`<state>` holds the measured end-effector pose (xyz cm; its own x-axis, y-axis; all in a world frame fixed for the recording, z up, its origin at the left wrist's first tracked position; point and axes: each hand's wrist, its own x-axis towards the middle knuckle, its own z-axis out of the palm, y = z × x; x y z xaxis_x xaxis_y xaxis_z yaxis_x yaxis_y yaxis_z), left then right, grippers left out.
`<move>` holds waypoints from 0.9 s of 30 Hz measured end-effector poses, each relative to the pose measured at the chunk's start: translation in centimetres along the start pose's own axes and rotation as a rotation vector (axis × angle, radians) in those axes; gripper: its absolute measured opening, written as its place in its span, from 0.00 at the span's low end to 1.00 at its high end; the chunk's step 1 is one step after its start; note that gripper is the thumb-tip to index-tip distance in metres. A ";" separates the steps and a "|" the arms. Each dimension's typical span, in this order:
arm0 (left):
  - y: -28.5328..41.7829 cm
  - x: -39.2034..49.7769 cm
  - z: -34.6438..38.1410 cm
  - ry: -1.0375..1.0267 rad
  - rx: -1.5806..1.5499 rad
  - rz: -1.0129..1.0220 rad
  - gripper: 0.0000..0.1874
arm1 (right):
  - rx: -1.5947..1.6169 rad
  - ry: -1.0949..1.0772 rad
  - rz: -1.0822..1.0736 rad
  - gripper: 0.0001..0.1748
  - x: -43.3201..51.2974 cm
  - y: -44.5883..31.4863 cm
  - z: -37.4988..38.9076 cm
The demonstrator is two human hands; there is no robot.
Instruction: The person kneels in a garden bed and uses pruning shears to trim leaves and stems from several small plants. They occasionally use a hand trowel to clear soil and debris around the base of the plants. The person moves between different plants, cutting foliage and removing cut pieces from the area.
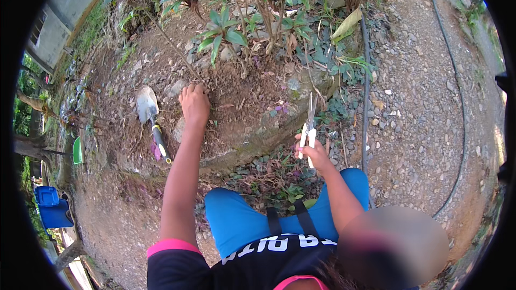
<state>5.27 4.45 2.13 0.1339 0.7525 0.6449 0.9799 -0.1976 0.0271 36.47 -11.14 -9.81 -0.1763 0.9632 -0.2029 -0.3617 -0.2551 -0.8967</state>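
Note:
My left hand [195, 104] reaches down to the brown soil of a raised bed [229, 117], its fingers curled and their tips hidden from me. A thin bare plant stem [177, 50] comes down close by the fingertips; whether they grip anything is not visible. In my right hand [316, 155] are garden snips [308, 133] with white handles and slim metal blades. The blades point away from me, slightly parted, over the bed's edge. To the left of my left hand lies a hand trowel [151, 119], its metal blade soiled and its grip black, grey and yellow.
Leafy cordyline-like plants [223, 34] grow along the far side of the bed. A mossy stone edge [258, 143] borders it nearest my knees. Dark hoses [366, 88] run over the gravel path [411, 88] at right. A blue bin [54, 209] stands far left.

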 end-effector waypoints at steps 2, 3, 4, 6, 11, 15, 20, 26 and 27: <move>0.8 -0.8 0.1 -0.004 -0.212 -0.259 0.05 | -0.007 -0.012 -0.004 0.25 0.1 -0.1 -0.3; 1.2 -1.2 0.2 0.002 -0.313 -0.410 0.06 | -0.009 -0.031 -0.011 0.25 0.1 0.0 -0.4; 1.8 -1.6 0.4 0.129 -0.289 -0.327 0.08 | -0.020 -0.043 -0.014 0.25 0.1 -0.1 -0.5; 2.5 -2.0 0.7 0.197 -0.344 -0.248 0.08 | -0.019 -0.124 -0.039 0.25 0.1 -0.1 -0.5; 2.9 -2.5 0.8 0.170 -0.372 -0.167 0.15 | 0.047 -0.182 0.012 0.26 0.1 -1.7 1.6; 3.3 -2.3 0.4 0.187 -0.366 0.020 0.18 | -0.391 0.016 -0.145 0.31 0.2 -5.4 3.7; 4.7 -4.8 -1.8 0.071 -0.626 0.244 0.18 | -1.425 0.196 -0.347 0.43 2.0 -11.8 5.5; 7.0 -6.4 -1.8 -0.015 -0.350 0.199 0.22 | -1.643 0.133 -1.043 0.43 8.7 -13.7 9.3; 7.3 -6.1 -1.5 -0.034 -0.266 0.096 0.24 | -1.692 0.139 -1.087 0.42 9.4 -13.6 9.2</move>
<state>11.41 -2.51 -0.48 0.2338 0.7418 0.6285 0.8898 -0.4239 0.1693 31.27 0.58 4.09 -0.4310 0.6519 0.6239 0.8244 0.5656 -0.0215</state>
